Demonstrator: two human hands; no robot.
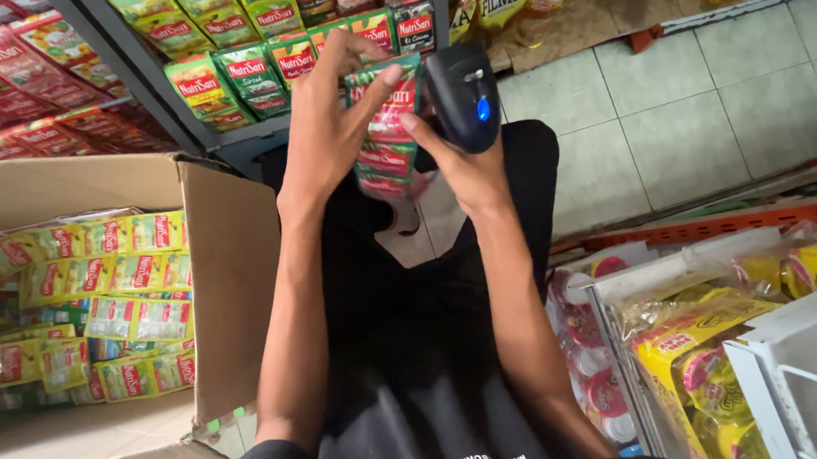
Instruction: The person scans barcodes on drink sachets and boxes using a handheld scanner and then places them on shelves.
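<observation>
Black-clad knees fill the foreground, with an open cardboard box of flat yellow-green sachet strips at left and a white rack of yellow packets at right. Red and green cartons line the shelf edge ahead. Just before it, the left hand grips a green-and-red sachet strip hanging upright, long axis vertical, while the right hand clasps a black barcode scanner beside it.
</observation>
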